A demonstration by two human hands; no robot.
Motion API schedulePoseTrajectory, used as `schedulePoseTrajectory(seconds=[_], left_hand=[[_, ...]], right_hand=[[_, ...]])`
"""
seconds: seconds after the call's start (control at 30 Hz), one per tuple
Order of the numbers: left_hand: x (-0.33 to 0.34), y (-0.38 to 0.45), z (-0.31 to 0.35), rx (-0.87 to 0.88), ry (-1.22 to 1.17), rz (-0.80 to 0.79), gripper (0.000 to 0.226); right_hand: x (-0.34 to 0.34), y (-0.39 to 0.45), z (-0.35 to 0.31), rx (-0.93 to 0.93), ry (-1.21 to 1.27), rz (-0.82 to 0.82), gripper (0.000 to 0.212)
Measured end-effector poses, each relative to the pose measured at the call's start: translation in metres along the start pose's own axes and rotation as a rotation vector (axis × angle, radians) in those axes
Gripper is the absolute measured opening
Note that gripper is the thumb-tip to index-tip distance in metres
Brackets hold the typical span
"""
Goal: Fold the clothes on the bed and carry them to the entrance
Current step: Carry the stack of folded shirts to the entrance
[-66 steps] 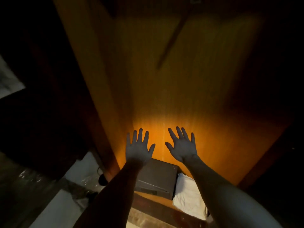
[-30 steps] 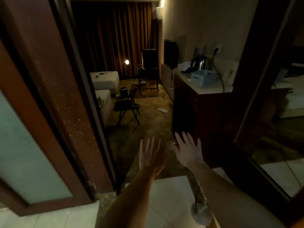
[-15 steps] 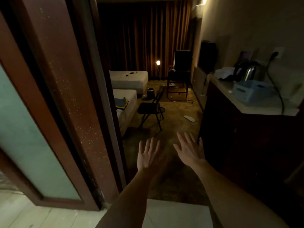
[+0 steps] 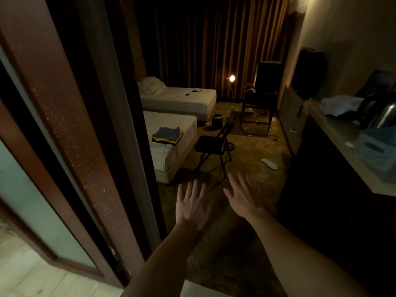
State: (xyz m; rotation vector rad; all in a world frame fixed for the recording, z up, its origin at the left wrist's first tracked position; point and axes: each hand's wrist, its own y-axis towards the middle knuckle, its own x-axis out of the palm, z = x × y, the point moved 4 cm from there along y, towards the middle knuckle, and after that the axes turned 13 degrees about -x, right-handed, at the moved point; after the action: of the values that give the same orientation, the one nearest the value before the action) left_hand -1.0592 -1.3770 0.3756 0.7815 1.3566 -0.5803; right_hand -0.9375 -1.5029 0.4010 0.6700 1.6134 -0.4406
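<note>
A small stack of folded clothes (image 4: 167,135), blue on top with yellow and dark layers below, lies on the nearer white bed (image 4: 171,123) far ahead of me. My left hand (image 4: 192,205) and my right hand (image 4: 244,198) are stretched out in front of me with fingers spread and straight, holding nothing. Both hover over the dim carpet, well short of the bed.
A brown door frame (image 4: 90,129) with frosted glass fills the left. A black folding chair (image 4: 216,144) stands beside the near bed. A dark cabinet with a pale counter (image 4: 342,151) lines the right. A second bed (image 4: 177,99), a bin (image 4: 217,120) and a slipper (image 4: 269,163) lie beyond.
The view swung from an orange-lit closet to the bedroom and has moved forward through the doorway. The clothes stack came into sight. Both hands stay spread and empty.
</note>
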Motion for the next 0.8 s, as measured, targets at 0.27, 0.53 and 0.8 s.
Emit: schedulePoseTrajectory(seconds=[0.27, 0.53, 0.8], left_hand=[[0.036, 0.143, -0.001, -0.075, 0.014, -0.034, 0.071], [0.056, 0.285, 0.003, -0.13, 0.003, -0.086, 0.072], [0.089, 0.389, 0.02, -0.237, -0.037, -0.129, 0.07]], right_hand=[[0.014, 0.145, 0.031, -0.052, 0.028, 0.022, 0.064], [0.006, 0.283, 0.067, -0.092, 0.048, 0.019, 0.065], [0.039, 0.401, 0.124, -0.183, 0.043, 0.024, 0.067]])
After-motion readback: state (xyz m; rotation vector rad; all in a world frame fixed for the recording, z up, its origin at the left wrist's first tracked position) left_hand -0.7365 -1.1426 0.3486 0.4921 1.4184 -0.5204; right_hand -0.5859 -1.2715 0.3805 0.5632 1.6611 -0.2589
